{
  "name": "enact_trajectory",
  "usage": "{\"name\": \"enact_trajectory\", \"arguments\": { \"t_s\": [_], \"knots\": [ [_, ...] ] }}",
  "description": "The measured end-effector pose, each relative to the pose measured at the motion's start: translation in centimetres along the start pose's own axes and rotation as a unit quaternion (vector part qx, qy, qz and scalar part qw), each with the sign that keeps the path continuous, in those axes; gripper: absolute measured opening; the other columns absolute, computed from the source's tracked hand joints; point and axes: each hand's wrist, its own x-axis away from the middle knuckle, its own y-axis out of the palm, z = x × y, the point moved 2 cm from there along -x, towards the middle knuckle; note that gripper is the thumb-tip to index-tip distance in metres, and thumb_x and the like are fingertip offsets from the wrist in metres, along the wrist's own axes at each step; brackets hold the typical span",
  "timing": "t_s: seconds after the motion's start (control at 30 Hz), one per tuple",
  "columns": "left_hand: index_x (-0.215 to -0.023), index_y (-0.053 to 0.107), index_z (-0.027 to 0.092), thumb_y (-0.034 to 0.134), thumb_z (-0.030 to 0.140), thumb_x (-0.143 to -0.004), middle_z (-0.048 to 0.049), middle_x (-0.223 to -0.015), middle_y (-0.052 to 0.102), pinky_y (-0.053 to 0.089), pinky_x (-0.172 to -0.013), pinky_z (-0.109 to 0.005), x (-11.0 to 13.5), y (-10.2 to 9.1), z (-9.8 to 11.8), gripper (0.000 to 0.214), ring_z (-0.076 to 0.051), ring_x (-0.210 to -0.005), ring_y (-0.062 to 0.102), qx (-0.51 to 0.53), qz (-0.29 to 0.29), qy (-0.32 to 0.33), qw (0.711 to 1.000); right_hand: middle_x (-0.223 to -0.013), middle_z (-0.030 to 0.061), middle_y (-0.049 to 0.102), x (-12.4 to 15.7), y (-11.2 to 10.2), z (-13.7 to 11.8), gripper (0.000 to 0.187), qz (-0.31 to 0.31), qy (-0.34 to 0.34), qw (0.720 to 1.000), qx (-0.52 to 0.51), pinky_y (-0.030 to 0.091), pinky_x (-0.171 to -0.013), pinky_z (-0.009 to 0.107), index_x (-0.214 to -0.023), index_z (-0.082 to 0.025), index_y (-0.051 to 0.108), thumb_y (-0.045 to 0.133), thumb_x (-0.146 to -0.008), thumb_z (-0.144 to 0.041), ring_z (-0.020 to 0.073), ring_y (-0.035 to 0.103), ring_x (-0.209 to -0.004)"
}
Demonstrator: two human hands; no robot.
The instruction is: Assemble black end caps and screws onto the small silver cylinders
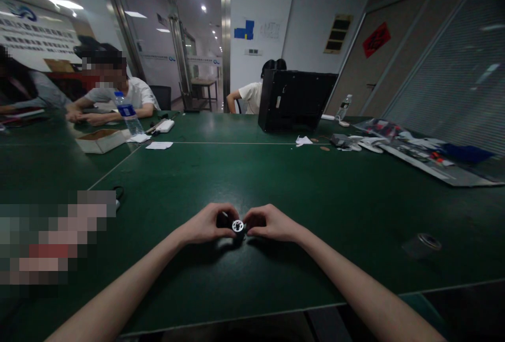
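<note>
A small round part with a silvery, slotted ring on top and a dark body stands at the middle of the green table. My left hand grips it from the left, fingers curled and the thumb at its near side. From the right, my right hand has its thumb and fingertips closed in at the part's side. Its lower body is partly hidden by shadow and fingers. Off to the right sits a grey metal cylinder with a ring-shaped end, apart from both hands.
A black box-like case stands at the far side. Papers and loose parts lie on a board at right. At left are a water bottle, an open shallow box and a white slip. Other people sit across the table.
</note>
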Motion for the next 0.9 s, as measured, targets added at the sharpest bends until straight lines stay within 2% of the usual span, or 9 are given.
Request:
{"name": "enact_trajectory", "arguments": {
  "t_s": [0.17, 0.3, 0.5, 0.9],
  "knots": [
    [-0.1, 0.058, 0.016, 0.07, 0.026, -0.075, -0.003, -0.098, 0.061, 0.048, -0.074, -0.028, 0.0, 0.1, 0.1, 0.03, -0.017, -0.083, 0.06, -0.006, 0.005, 0.0, 1.0, -0.077, 0.0007, 0.065, 0.2, 0.5, -0.5, 0.027, -0.004, -0.005, 0.996, 0.094, 0.045, -0.059, 0.022, -0.091, -0.015, 0.064, 0.07, -0.073, -0.035, 0.0127, 0.06, -0.067],
    [-0.101, 0.057, 0.016, 0.07, 0.027, -0.076, -0.0034, -0.101, 0.061, 0.047, -0.075, -0.028, 0.0, 0.2, 0.2, 0.029, -0.017, -0.085, 0.059, -0.012, 0.008, -0.001, 1.0, -0.073, 0.0007, 0.065, 0.3, 0.8, -1.0, 0.018, 0.002, -0.026, 0.988, 0.153, 0.041, -0.057, 0.022, -0.083, -0.015, 0.066, 0.063, -0.078, -0.032, 0.0119, 0.058, -0.063],
    [-0.102, 0.057, 0.016, 0.069, 0.03, -0.076, -0.0041, -0.102, 0.061, 0.046, -0.076, -0.029, -0.1, 0.3, 0.2, 0.031, -0.018, -0.086, 0.059, -0.014, 0.005, -0.009, 1.0, -0.077, 0.002, 0.068, 0.2, 0.6, -0.8, 0.017, 0.011, -0.026, 0.992, 0.123, 0.044, -0.061, 0.021, -0.089, -0.014, 0.068, 0.059, -0.08, -0.026, 0.0127, 0.061, -0.067],
    [-0.101, 0.057, 0.016, 0.071, 0.03, -0.074, -0.0031, -0.098, 0.062, 0.046, -0.073, -0.028, -0.1, 0.5, 0.1, 0.033, -0.016, -0.082, 0.059, -0.015, 0.01, 0.007, 1.0, -0.077, 0.0022, 0.067, 0.2, 0.3, -0.3, 0.018, 0.032, -0.017, 0.995, 0.097, 0.045, -0.061, 0.022, -0.089, -0.015, 0.067, 0.063, -0.078, -0.028, 0.0128, 0.06, -0.066]
  ]
}}
